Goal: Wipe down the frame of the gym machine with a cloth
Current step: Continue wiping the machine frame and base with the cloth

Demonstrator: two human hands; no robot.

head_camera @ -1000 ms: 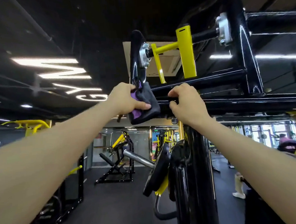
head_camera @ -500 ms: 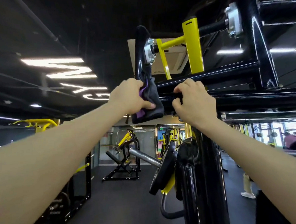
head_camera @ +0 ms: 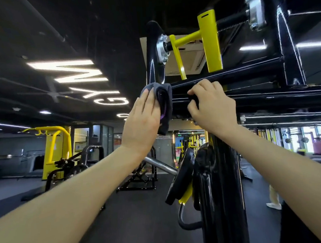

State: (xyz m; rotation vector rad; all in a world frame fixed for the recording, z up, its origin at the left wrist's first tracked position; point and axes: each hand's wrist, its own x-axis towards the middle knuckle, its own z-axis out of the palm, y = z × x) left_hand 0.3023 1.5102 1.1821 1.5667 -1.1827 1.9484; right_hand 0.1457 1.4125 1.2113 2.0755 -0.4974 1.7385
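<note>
Overhead, a person's left hand (head_camera: 142,120) presses a folded dark grey cloth (head_camera: 164,104) with a purple edge against the end of the black frame (head_camera: 258,98) of a gym machine, where the horizontal crossbar meets a rounded upright plate (head_camera: 152,52). That hand's grip is released: the fingers lie straight and flat on the cloth, pushing it onto the metal rather than curling round it. The cloth sits between the palm and the bar end, its lower corner hanging just below the crossbar. Just beside it, the right hand (head_camera: 211,108) is clenched on the same crossbar, fingers hooked over the top and thumb tucked beneath. Both bare forearms reach up from the bottom corners of the view. Above the crossbar, a yellow bracket (head_camera: 209,43) hangs on a black axle between two silver bearing flanges (head_camera: 161,49). Below the hands, the glossy black upright post (head_camera: 220,183) of the machine drops toward the dark floor (head_camera: 139,216), with a black weight plate (head_camera: 180,176) mounted on a chrome sleeve (head_camera: 158,164) just to its left. Farther back stand other yellow and black machines (head_camera: 54,146). White strip lights (head_camera: 74,72) on the black ceiling spell letters seen reversed. At far right, by bright windows, a person in pink (head_camera: 319,145) is blurred.
</note>
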